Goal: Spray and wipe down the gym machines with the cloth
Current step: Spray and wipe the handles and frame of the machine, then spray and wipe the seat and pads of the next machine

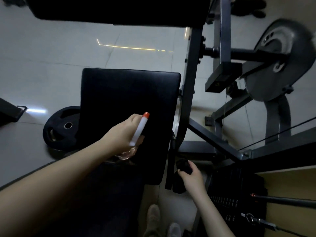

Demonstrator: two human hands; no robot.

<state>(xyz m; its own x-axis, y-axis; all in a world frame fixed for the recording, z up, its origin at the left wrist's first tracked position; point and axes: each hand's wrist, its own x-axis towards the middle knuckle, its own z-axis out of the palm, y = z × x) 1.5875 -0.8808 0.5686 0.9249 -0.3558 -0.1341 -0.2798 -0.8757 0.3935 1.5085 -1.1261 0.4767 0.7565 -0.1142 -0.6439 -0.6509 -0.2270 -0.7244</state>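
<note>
My left hand point(125, 132) grips a spray bottle point(138, 130) with a white head, an orange nozzle tip and a clear body. It hovers over the black padded seat point(130, 93) of a gym machine, nozzle aimed away from me across the pad. Down to the right, beside the seat's edge, my right hand point(191, 175) holds a dark cloth point(183, 170) that hangs bunched below the fingers. A second black pad point(119, 9) spans the top of the view.
The grey steel frame point(189, 93) rises right of the seat, with a grey cam wheel point(277, 62) beyond. A black weight plate point(62, 127) lies on the tiled floor at left. The weight stack point(227, 202) and cable handles sit at lower right. My shoes point(153, 218) show below.
</note>
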